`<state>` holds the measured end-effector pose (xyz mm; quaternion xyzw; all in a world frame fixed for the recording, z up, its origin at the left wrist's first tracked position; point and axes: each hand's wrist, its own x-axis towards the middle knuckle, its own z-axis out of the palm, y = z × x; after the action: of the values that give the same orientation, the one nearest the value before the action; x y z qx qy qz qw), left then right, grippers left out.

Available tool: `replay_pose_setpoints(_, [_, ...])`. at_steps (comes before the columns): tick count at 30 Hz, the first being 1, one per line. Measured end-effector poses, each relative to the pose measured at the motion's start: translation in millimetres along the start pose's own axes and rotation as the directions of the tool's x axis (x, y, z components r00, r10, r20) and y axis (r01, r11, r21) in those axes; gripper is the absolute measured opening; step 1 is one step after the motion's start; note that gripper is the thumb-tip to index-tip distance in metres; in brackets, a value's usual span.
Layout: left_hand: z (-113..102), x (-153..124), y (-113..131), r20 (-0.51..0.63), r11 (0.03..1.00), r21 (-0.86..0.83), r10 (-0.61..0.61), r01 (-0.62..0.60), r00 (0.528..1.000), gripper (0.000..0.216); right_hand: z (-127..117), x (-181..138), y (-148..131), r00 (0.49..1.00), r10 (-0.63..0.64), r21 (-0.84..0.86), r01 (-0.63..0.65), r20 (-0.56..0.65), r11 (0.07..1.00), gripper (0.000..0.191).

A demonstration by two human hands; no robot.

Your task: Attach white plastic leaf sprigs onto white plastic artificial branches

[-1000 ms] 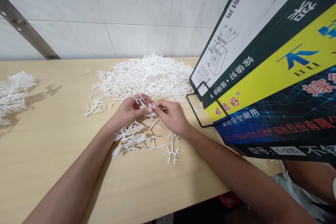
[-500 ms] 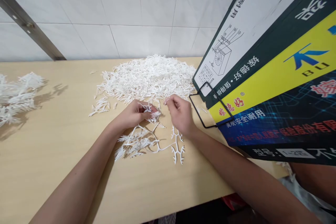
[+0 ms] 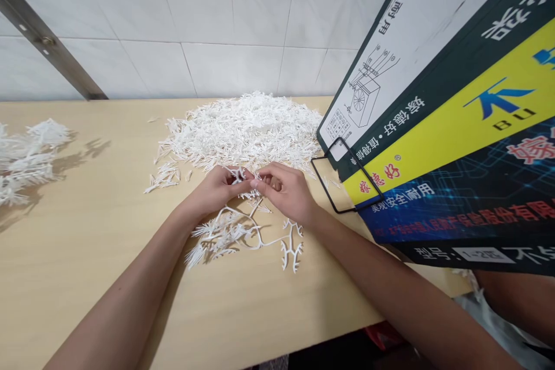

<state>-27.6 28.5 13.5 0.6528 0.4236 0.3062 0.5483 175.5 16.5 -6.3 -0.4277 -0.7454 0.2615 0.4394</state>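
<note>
A branched white plastic sprue [image 3: 259, 231] lies on the table, with clusters of thin white pieces [image 3: 219, 234] on its left arms and a bare forked arm [image 3: 292, 245] on its right. My left hand [image 3: 223, 188] is closed on the sprue's upper end, pinching it between thumb and fingers. Against those fingertips, my right hand [image 3: 288, 189] pinches too, at the small white pieces there; its fingertips partly hide what they grip. Just beyond both hands spreads a large heap of loose white plastic pieces [image 3: 251, 127].
A printed cardboard box [image 3: 390, 196] leans at the right, with a black wire frame [image 3: 342, 208] by its lower corner. More white sprues [image 3: 30, 162] lie at the left. A few loose pieces [image 3: 163, 178] sit beside the heap. Behind stands a tiled wall [image 3: 234, 63].
My right hand has moved left from beside the heap to meet my left hand's fingertips, and its fingers now pinch at the pieces there. My left hand has barely moved.
</note>
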Motion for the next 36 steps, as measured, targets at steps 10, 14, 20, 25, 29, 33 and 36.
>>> replay_pose_setpoints(10, [-0.2,-0.1,5.2,0.068,1.0,-0.005,0.002,-0.002,0.998,0.031,7.9,-2.2,8.6,0.965,0.221,0.33,-0.166,-0.138,0.929,0.028])
replay_pose_setpoints(14, [-6.1,-2.2,-3.0,0.147,0.999,0.018,0.043,-0.046,0.988,0.028,-2.6,8.8,27.3,0.854,0.372,0.503,-0.156,-0.364,0.85,0.028])
replay_pose_setpoints(20, [-1.3,-1.8,-7.2,-0.024,0.99,-0.137,-0.03,0.026,0.999,0.03,-2.1,6.4,17.1,0.972,0.058,0.01,-0.057,-0.227,0.998,0.018])
replay_pose_setpoints(25, [1.1,2.5,-9.8,-0.081,0.972,-0.233,-0.053,0.033,0.995,0.037,1.1,-3.8,-0.4,0.989,-0.06,-0.097,0.047,-0.133,0.994,0.031])
replay_pose_setpoints(29, [0.3,4.1,-12.3,-0.076,0.979,-0.2,0.032,-0.047,0.997,0.034,5.1,-6.7,-2.5,0.993,-0.04,-0.154,0.022,-0.115,0.988,0.024])
replay_pose_setpoints(33, [0.3,4.2,-11.9,-0.061,0.976,-0.206,0.063,-0.075,0.996,0.031,10.0,-6.0,0.8,0.988,-0.104,-0.196,0.08,-0.113,0.977,0.015])
replay_pose_setpoints(36, [0.5,4.2,-8.6,-0.048,0.979,-0.199,0.028,-0.037,0.998,0.034,8.8,-4.6,3.4,0.989,-0.077,-0.153,0.057,-0.13,0.987,0.016])
